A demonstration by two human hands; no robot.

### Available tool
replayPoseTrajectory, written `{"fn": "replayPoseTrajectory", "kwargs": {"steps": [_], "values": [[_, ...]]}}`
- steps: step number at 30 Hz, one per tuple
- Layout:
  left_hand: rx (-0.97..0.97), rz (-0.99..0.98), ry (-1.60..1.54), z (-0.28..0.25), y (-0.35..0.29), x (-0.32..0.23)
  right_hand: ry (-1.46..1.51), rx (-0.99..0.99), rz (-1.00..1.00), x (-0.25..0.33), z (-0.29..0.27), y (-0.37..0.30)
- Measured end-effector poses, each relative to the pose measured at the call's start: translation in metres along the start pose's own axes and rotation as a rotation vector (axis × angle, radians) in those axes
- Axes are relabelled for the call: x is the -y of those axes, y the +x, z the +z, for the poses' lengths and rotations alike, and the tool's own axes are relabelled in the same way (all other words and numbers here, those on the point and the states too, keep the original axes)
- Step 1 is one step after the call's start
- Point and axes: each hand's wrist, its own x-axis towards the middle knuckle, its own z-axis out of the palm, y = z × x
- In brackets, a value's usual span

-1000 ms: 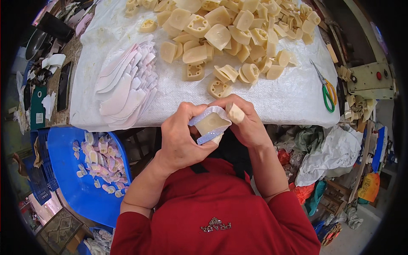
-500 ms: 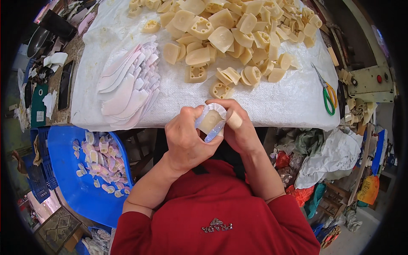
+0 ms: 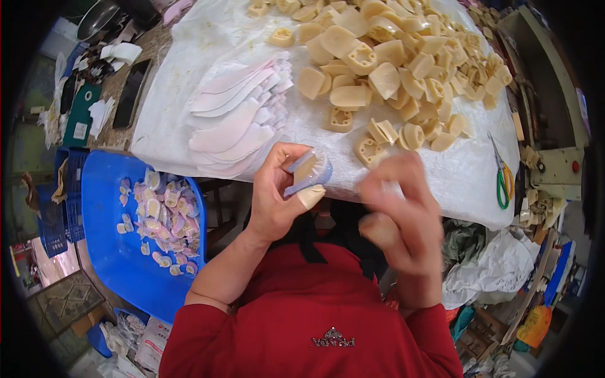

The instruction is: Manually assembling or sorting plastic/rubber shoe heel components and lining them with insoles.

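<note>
My left hand point(image 3: 277, 189) is closed around a beige moulded shoe heel point(image 3: 307, 169), tilted above the table's front edge. A shiny pale lilac cover strip point(image 3: 321, 174) wraps the heel's curved side, with its upper edge puckered. A beige finger cover is on my left thumb. My right hand point(image 3: 406, 217) is apart from the heel, to its right, with bent fingers smeared by motion; whether it holds anything is unclear. Beyond my hands lies a large heap of bare beige heels point(image 3: 384, 79). A fanned stack of pale pink and white strips point(image 3: 236, 120) lies left of them.
A white woven cloth point(image 3: 167, 135) covers the table. Scissors point(image 3: 502, 176) with green and orange handles lie near its right edge. Down on my left, a blue tub point(image 3: 116, 264) holds many wrapped heels point(image 3: 165, 214). Crumpled sheeting point(image 3: 488, 264) sits below right.
My right hand has let go of the wrapped heel and moved right. My left hand alone keeps the heel, now turned. The view has shifted, so the table contents appear farther right.
</note>
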Motion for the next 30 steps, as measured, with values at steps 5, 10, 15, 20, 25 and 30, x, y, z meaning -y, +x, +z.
{"fn": "replayPoseTrajectory", "kwargs": {"steps": [5,10,15,20,25,30], "values": [[-0.092,0.169,0.235,-0.030,-0.030,-0.010,0.093,0.206,0.162,0.098,-0.024,0.038],[-0.704,0.434,0.549,-0.096,-0.063,-0.020,0.220,0.314,-0.018,0.090,-0.033,0.054],[-1.125,0.219,1.331,-0.192,-0.098,-0.022,0.180,0.294,-0.125,0.065,-0.028,0.068],[-1.197,0.211,1.417,-0.182,-0.097,-0.041,-0.052,0.130,-0.047,-0.028,0.045,0.105],[-0.582,0.646,1.252,-0.103,-0.016,-0.064,-0.151,0.082,0.076,-0.067,0.086,0.130],[-0.363,0.721,1.333,-0.070,0.024,-0.064,-0.375,0.404,0.242,-0.060,0.101,0.134]]}}
